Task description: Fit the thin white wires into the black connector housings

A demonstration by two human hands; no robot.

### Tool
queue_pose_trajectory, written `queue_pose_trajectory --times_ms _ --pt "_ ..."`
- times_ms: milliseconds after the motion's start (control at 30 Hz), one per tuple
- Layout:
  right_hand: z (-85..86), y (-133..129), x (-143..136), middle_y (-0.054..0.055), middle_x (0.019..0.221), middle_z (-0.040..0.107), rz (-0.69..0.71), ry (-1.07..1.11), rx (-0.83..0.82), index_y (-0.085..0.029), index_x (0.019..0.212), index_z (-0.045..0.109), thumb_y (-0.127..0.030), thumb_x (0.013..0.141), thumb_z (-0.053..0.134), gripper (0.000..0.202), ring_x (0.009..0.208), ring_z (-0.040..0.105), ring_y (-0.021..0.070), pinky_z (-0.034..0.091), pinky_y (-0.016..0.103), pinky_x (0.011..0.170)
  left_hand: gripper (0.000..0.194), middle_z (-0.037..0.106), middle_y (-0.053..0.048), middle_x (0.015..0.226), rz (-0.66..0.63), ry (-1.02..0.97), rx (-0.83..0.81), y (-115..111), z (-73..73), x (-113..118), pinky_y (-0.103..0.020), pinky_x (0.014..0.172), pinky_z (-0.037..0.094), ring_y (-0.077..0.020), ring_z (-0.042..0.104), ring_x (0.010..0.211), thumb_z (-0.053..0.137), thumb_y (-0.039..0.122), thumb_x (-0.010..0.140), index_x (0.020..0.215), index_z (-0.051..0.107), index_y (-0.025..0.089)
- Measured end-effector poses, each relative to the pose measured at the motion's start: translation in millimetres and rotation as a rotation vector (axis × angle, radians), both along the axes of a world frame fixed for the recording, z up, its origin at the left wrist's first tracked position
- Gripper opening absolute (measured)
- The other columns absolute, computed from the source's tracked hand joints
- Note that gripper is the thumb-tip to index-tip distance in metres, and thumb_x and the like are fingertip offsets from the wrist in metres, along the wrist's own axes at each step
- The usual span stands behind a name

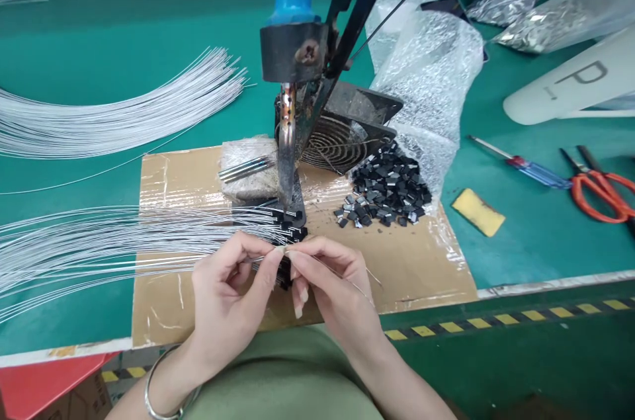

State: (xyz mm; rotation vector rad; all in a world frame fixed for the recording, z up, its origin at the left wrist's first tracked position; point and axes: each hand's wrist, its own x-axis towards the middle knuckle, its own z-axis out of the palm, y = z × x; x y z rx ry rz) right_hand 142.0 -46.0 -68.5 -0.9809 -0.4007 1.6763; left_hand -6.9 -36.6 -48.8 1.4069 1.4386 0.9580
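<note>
Over the cardboard, my left hand (233,291) has its thumb and forefinger pinched together; what sits between them is too small to make out. Its fingertips meet those of my right hand (335,278), which is closed on a thin wire (373,276) that trails out to the right. Just behind my fingers lie the ends of a bundle of white wires (183,235), tipped with small black parts (297,233). A soldering iron (286,142) with a blue handle hangs in a stand, its tip pointing down above those wire ends.
A second white wire bundle (114,122) curves at the back left. On the cardboard (421,268) lie a heap of small black parts (389,185) and a fan (332,139). To the right are a yellow sponge (479,211), a screwdriver (526,165), orange-handled scissors (598,188) and bubble wrap (431,76).
</note>
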Motion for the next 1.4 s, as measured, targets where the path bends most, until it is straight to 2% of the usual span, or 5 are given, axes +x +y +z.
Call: queue_pose_trajectory --times_ms 400,967,1133,1267,1400 --pt "3.1 4.7 14.9 -0.001 0.063 0.069 0.134 -0.027 -0.031 -0.019 0.081 0.084 -0.034 0.084 0.086 0.016 0.041 0.06 0.0092 0.055 0.02 0.039 0.013 0.06 0.003 0.064 -0.032 0.032 0.021 1.5 0.9 -0.8 -0.024 0.048 0.033 -0.0099 0.044 0.053 0.071 0.024 0.096 0.084 0.07 0.021" --pt "2.6 -1.1 -8.3 -0.002 0.061 0.066 -0.082 0.089 -0.07 -0.023 0.08 0.087 -0.032 0.078 0.089 0.01 0.041 0.053 0.0068 0.055 0.018 0.038 0.011 0.07 -0.001 0.068 0.075 0.054 0.063 -6.0 -7.2 8.7 -0.023 0.049 0.042 -0.0127 0.061 0.056 0.071 0.025 0.097 0.086 0.07 0.02" --pt "1.1 -4.2 -9.6 0.0 0.065 0.07 -0.081 0.055 -0.049 -0.023 0.084 0.087 -0.036 0.08 0.088 0.014 0.044 0.058 0.0085 0.058 0.02 0.04 0.012 0.071 0.0 0.069 0.069 0.033 0.048 -5.1 -6.6 7.2 -0.023 0.049 0.041 -0.0119 0.06 0.056 0.071 0.026 0.097 0.087 0.071 0.021" --pt "-0.4 -5.4 15.2 0.003 0.079 0.077 -0.119 -0.341 0.075 -0.025 0.098 0.087 -0.036 0.09 0.081 0.014 0.054 0.067 0.0137 0.06 0.026 0.046 0.013 0.068 0.0 0.068 0.06 0.03 -0.007 -0.7 -4.6 4.2 -0.022 0.048 0.037 -0.0096 0.053 0.054 0.073 0.028 0.096 0.085 0.072 0.019" --pt "-11.7 -0.4 50.3 0.005 0.086 0.075 -0.317 -1.22 0.233 -0.023 0.1 0.083 -0.029 0.092 0.078 0.011 0.066 0.066 0.0165 0.057 0.03 0.057 0.009 0.068 0.0 0.071 0.069 -0.015 -0.044 2.4 -1.2 2.2 -0.02 0.048 0.037 -0.0091 0.051 0.054 0.074 0.028 0.094 0.09 0.073 0.02"
